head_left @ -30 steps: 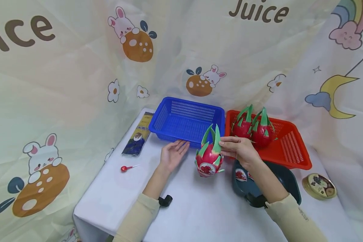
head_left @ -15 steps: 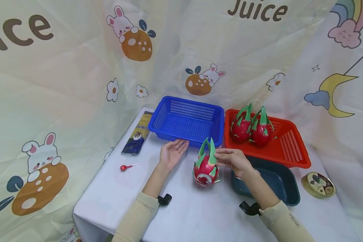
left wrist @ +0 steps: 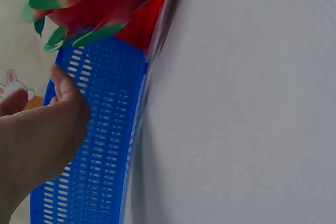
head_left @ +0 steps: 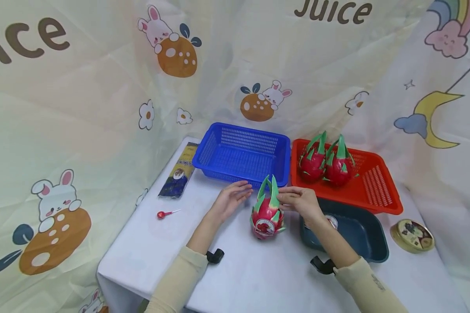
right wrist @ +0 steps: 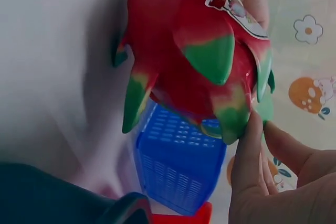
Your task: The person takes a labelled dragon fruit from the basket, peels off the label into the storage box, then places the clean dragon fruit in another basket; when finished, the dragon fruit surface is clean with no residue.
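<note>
A red dragon fruit with green leaf tips and a round label stands upright near the middle of the white table. My right hand pinches one of its top leaves between thumb and fingers, as the right wrist view shows at the leaf tips of the dragon fruit. Whether its base touches the cloth, I cannot tell. To its left, my left hand is held with relaxed fingers, apart from the fruit and in front of the blue basket. Two more dragon fruits sit in the red basket.
A dark teal tray with a round label in it lies under my right forearm. Right of it is a round gold tin. At left are a blue-and-gold packet and a red lollipop. A printed curtain hangs behind.
The dragon fruit has come down and slightly left with my right hand, away from the red basket. My left hand has lately shifted right towards the fruit.
</note>
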`<state>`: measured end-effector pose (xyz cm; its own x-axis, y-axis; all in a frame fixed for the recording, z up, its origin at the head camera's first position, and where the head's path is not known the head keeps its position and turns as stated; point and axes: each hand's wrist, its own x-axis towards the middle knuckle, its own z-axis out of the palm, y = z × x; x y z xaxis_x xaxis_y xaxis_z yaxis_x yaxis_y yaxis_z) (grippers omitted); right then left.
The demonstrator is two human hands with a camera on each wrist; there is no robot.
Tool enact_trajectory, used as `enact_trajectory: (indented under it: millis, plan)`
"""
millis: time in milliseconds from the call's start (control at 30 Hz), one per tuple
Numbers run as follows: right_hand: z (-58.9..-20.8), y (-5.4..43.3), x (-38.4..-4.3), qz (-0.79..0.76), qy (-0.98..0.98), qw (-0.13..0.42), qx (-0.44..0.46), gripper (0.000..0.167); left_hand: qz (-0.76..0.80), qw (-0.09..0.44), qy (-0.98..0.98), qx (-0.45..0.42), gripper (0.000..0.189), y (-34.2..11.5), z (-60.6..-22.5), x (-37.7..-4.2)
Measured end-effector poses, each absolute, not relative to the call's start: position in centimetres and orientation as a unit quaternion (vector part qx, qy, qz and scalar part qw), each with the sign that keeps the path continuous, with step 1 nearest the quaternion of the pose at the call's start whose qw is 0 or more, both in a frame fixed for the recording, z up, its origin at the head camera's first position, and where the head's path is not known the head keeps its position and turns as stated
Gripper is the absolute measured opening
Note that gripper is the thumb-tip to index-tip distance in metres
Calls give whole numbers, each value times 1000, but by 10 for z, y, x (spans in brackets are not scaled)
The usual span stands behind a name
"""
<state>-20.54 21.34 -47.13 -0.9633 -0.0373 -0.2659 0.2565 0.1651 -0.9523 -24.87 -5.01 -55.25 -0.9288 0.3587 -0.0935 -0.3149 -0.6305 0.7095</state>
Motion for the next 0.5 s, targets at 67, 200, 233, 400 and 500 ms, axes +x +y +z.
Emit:
enact_trajectory:
  millis: [67,200,233,400,500]
  plan:
    - [-469,212,-204,-634,763,111,60,44,881,197,427,55,44,-49,-551,-247]
    - [-465,207,-199,-621,776,107,25,43,839,201,496,100,38,-51,-552,-244]
    - [-464,206,-197,-617,780,107,16,44,828,200,512,109,37,-52,-552,-243]
    - [-462,203,-191,-600,794,100,-6,45,772,205,586,137,32,-59,-552,-241]
    - [-464,203,-190,-594,800,91,-10,45,756,218,600,143,33,-61,-551,-239]
